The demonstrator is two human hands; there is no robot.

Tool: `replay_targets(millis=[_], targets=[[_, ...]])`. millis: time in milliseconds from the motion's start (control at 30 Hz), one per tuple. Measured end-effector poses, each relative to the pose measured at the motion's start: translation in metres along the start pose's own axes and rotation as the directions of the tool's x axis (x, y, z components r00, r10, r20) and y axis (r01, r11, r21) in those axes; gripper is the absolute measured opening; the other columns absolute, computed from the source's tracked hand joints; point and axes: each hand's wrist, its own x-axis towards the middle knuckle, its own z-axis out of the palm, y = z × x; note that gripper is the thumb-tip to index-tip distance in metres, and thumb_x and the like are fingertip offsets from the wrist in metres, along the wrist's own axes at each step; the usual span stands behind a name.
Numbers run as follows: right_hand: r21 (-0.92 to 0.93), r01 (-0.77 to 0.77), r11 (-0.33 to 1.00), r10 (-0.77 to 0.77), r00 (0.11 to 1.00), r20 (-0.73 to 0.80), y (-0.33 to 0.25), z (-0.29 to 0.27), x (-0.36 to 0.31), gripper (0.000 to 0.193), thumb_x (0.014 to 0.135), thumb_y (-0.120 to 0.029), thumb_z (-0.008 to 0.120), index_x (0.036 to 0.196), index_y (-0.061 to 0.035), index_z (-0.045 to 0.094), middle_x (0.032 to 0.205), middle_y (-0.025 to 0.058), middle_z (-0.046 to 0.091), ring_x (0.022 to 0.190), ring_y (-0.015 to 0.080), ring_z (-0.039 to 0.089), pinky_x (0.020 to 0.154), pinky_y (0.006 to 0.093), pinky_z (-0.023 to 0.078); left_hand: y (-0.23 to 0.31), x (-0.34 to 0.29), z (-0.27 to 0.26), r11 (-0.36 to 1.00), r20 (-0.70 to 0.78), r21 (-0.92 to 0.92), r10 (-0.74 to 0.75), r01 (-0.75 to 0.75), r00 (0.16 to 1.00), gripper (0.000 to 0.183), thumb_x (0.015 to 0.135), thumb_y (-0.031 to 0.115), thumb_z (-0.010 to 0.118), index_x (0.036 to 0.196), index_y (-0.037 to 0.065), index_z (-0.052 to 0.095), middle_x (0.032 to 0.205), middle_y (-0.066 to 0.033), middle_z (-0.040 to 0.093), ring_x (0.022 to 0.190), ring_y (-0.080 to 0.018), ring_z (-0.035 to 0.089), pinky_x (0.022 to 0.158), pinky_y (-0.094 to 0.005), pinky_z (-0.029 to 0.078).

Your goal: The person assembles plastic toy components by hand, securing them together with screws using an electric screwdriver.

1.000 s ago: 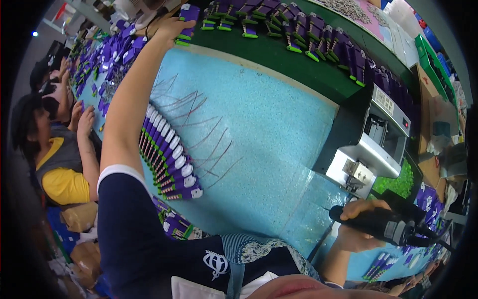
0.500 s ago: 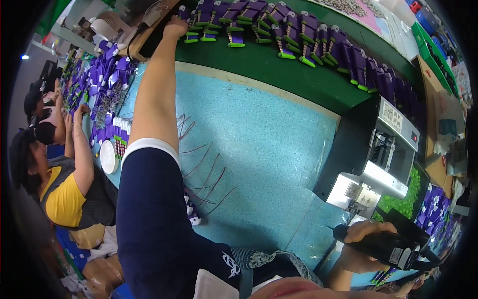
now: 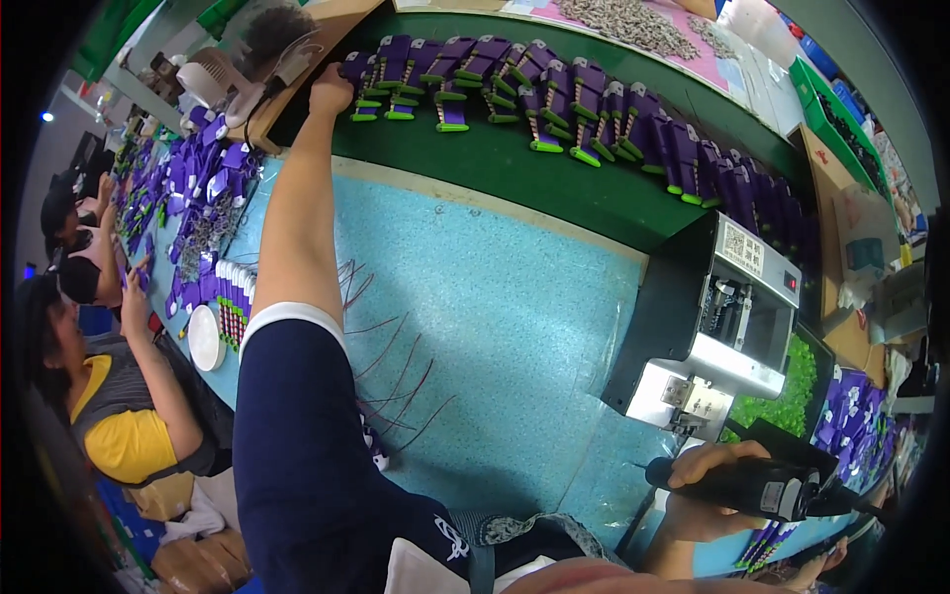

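Note:
My left arm reaches far forward to the left end of a dark green conveyor belt. There my left hand has its fingers closed at the end of a purple plastic piece, whose grip is partly hidden. Along the belt lies a row of purple pieces with green tips, some overlapping. Low on the right, my right hand is wrapped round a black electric screwdriver, held sideways above the table edge, with its cable trailing right.
A black and silver machine stands on the light blue table, beside a tray of green parts. Thin dark red wires lie by my left sleeve. A white bowl and a seated co-worker are at left.
The whole view has shifted slightly, so the belt sits lower in the picture. My hands keep their places and grips. The co-worker's raised hand has come down and nearer.

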Motion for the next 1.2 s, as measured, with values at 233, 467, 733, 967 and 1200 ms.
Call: replay_targets(millis=[233, 467, 733, 967, 1200], targets=[[-0.02, -0.012, 1.0, 0.013, 1.0, 0.005, 0.0, 0.002, 0.001, 0.081, 0.079, -0.072, 0.051, 0.118, -0.0023, 0.043, 0.061, 0.0114, 0.052, 0.048, 0.0192, 0.051, 0.044, 0.0274, 0.042, 0.029, 0.015, -0.013, 0.981, -0.076, 0.104, 0.17, -0.162, 0.982, 0.05, 0.083, 0.044, 0.057, 0.118, 0.009, 0.06, 0.114, -0.0165, 0.063, 0.105, -0.0338, 0.06, 0.09, -0.041, 0.047], [-0.04, -0.023, 0.999, 0.023, 1.0, -0.008, 0.0, 0.003, -0.003, 0.083, 0.076, -0.073, 0.053, 0.116, -0.0018, 0.043, 0.062, 0.0112, 0.052, 0.048, 0.0188, 0.051, 0.043, 0.0273, 0.041, 0.065, -0.006, -0.019, 0.995, 0.21, 0.019, 0.091, -0.097, 0.974, 0.082, 0.06, 0.063, 0.074, 0.106, -0.004, 0.064, 0.111, -0.0198, 0.064, 0.104, -0.0298, 0.062, 0.087, -0.0391, 0.048], [-0.004, -0.021, 1.0, 0.021, 0.999, -0.037, -0.001, 0.003, -0.002, 0.083, 0.076, -0.073, 0.054, 0.116, -0.0006, 0.042, 0.063, 0.0114, 0.053, 0.048, 0.0189, 0.051, 0.044, 0.0273, 0.042, 0.03, 0.038, -0.013, 0.944, 0.032, -0.32, -0.079, 0.085, 0.996, 0.048, 0.078, 0.047, 0.068, 0.103, 0.007, 0.069, 0.107, -0.0184, 0.066, 0.098, -0.0303, 0.062, 0.092, -0.0397, 0.045], [0.01, -0.012, 1.0, 0.012, 1.0, 0.004, 0.0, 0.004, 0.002, 0.08, 0.077, -0.071, 0.055, 0.113, -0.0013, 0.042, 0.063, 0.0121, 0.053, 0.049, 0.0195, 0.052, 0.044, 0.0277, 0.042, 0.022, 0.005, -0.012, 0.985, 0.081, 0.172, 0.006, -0.02, 0.997, 0.033, 0.086, 0.033, 0.055, 0.11, 0.012, 0.063, 0.116, -0.0163, 0.061, 0.109, -0.0304, 0.058, 0.095, -0.0403, 0.044], [0.054, -0.042, 0.998, 0.044, 0.999, -0.021, 0.001, -0.001, -0.005, 0.087, 0.072, -0.079, 0.051, 0.112, -0.0014, 0.039, 0.063, 0.0117, 0.055, 0.049, 0.0206, 0.053, 0.048, 0.0296, 0.044, 0.053, -0.012, -0.046, 0.956, 0.108, 0.044, 0.283, -0.289, 0.953, 0.03, 0.085, 0.02, 0.048, 0.107, 0.011, 0.065, 0.11, -0.0147, 0.064, 0.104, -0.0323, 0.06, 0.09, -0.0411, 0.046]])
